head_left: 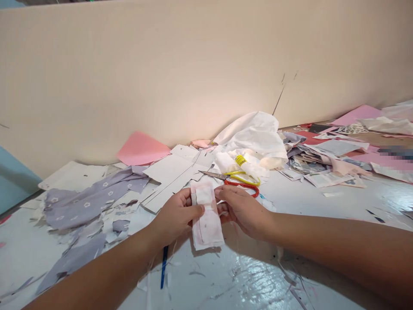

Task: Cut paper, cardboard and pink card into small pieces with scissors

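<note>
A small stack of pale pink and white fabric pieces (211, 228) is held above the table. My left hand (176, 213) grips its left edge, thumb on top and fingers behind. On its upper right edge, my right hand (241, 209) closes with thumb and fingers, some of them hidden behind the fabric. Just beyond the hands lie scissors (243, 177) with yellow and red handles, blades pointing left. A white thread spool (247, 163) with a yellow label sits behind them. Below my left hand, a blue pen-like stick (164, 267) rests on the table.
White paper pattern pieces (177, 170) and lavender flowered fabric (93, 200) lie to the left. A crumpled white cloth (254, 135) leans against the beige partition (193, 73). Piles of fabric scraps (322, 161) spread on the right. Thread bits dot the glossy table (245, 275).
</note>
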`<state>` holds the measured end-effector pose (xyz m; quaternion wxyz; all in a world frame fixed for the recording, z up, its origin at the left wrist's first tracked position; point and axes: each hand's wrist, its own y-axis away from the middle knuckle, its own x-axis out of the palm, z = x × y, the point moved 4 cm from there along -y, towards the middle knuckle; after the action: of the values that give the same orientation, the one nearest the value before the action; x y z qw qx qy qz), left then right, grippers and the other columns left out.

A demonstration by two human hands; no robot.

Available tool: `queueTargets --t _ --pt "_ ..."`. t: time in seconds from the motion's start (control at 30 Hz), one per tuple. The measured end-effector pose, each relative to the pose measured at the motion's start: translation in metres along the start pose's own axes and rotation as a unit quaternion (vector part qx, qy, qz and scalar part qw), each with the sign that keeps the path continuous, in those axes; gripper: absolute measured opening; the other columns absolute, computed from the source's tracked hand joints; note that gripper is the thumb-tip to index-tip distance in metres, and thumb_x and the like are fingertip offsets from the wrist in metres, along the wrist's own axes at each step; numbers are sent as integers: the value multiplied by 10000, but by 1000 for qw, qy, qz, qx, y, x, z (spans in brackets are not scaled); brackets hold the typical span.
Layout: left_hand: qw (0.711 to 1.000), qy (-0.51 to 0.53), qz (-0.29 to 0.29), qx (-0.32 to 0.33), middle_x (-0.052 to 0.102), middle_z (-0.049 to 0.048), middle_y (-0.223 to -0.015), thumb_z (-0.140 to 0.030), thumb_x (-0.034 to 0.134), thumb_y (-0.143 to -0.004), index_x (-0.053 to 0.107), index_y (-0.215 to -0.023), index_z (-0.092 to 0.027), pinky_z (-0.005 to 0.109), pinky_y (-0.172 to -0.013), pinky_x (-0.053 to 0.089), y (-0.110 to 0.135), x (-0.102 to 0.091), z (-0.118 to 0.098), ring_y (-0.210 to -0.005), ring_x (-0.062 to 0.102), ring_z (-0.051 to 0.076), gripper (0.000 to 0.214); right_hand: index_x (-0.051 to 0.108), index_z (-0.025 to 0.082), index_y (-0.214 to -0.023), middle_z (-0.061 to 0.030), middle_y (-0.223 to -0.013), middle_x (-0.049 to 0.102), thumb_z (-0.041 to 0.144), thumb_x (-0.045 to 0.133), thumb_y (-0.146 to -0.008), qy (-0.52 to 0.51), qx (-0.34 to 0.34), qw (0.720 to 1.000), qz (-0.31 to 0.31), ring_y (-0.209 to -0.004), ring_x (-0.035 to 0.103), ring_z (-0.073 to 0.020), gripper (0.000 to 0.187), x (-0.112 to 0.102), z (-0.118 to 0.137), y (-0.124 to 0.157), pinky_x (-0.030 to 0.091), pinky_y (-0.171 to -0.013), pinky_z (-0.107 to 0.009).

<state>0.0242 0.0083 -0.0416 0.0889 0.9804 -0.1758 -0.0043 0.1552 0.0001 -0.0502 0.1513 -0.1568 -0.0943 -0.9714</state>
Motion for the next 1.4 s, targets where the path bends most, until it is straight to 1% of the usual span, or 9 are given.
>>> queueTargets --t 0.13,0.23,0.3,0.43,0.63,0.83,1.07,1.17,1.4 --pt "1000 -20 -1 17 664 56 -844 -141 597 -649 557 -1050 -177 259 -562 463 3 4 4 -686 610 174 405 501 170 -676 29 -577 532 209 511 -686 94 -34 995 -25 -502 511 -88 41 -6 1 -3 433 -481 -213" --pt "999 -38 -9 35 658 48 -896 -158 600 -660 553 -1073 -202 278 -628 474 7 7 3 -752 611 182 418 467 174 -616 46 -537 488 185 519 -657 150 -53 986 -46 -483 478 -81 67 -11 0 -5 418 -474 -209" --pt "997 -57 -19 46 656 41 -896 -195 591 -684 561 -1067 -206 271 -631 468 9 7 2 -748 604 173 384 451 180 -605 50 -523 466 183 509 -652 170 -66 981 -62 -476 460 -81 75 -14 -2 -7 402 -467 -210" --pt "995 -79 -40 51 653 34 -832 -266 560 -726 573 -1053 -191 262 -604 456 8 6 6 -691 591 158 335 468 182 -626 41 -549 475 198 498 -655 169 -65 981 -65 -502 470 -95 45 -16 -10 -8 383 -463 -214" --pt "995 -64 -49 57 640 20 -753 -268 569 -704 595 -977 -177 270 -575 454 5 5 12 -647 588 167 289 487 174 -640 44 -528 466 201 464 -672 132 -63 988 -42 -472 464 -85 48 -12 -14 -6 369 -452 -203" --pt "996 -55 -48 51 636 12 -701 -247 586 -671 616 -876 -172 257 -543 449 5 9 9 -619 577 162 220 482 181 -645 39 -556 480 208 480 -676 198 -65 977 -48 -508 457 -100 41 -17 -18 -8 351 -456 -214" --pt "995 -67 -44 62 649 45 -793 -303 573 -702 612 -909 -178 331 -649 478 4 8 12 -717 602 205 245 439 187 -621 48 -526 452 227 484 -696 185 -62 981 -25 -498 448 -101 96 -13 -15 -4 351 -465 -224" --pt "993 -83 -45 63 648 40 -797 -306 558 -715 611 -910 -196 331 -645 477 4 7 15 -734 605 212 230 450 188 -631 38 -555 482 218 490 -690 200 -64 978 -18 -524 473 -112 77 -14 -16 -4 363 -483 -234" --pt "989 -109 -54 79 640 48 -825 -330 539 -727 604 -891 -177 310 -639 472 3 6 19 -765 601 211 233 496 182 -696 21 -633 534 184 467 -685 258 -76 963 -12 -595 521 -131 30 -17 -16 -6 385 -519 -242"
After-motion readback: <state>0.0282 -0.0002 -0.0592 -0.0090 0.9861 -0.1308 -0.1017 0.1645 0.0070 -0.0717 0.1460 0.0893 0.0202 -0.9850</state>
